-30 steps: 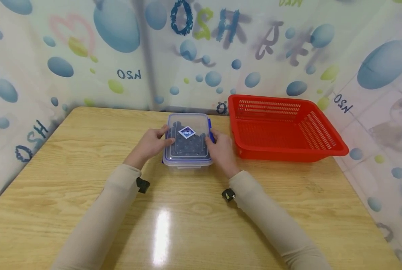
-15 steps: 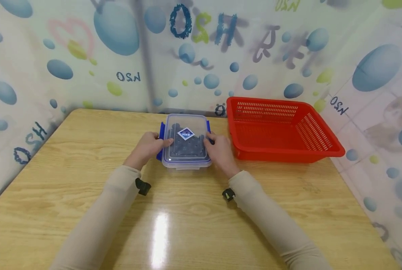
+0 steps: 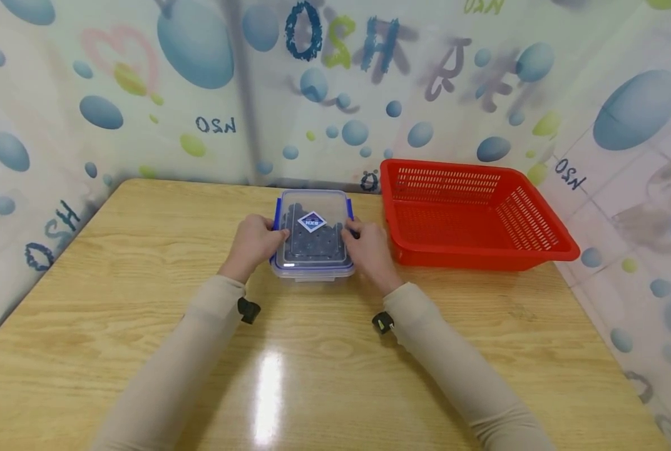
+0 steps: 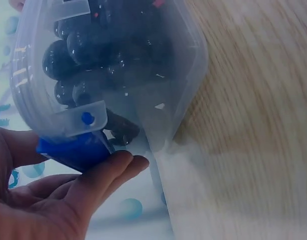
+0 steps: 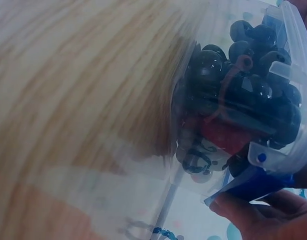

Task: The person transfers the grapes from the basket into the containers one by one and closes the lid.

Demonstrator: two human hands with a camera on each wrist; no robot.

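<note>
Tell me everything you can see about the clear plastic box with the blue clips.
The clear plastic box is rectangular with rounded corners and stands flat on the wooden table, just left of the red basket. Its transparent lid, rimmed in blue, is on and carries a diamond-shaped blue and white sticker. Dark, glossy round pieces fill it, with something red among them. A blue clip hinges on each long side. The left hand and right hand hold these clips, thumbs on the lid.

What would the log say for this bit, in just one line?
left hand: holds blue clip | right hand: holds other clip | lidded box of dark beads on table | red basket beside
</note>
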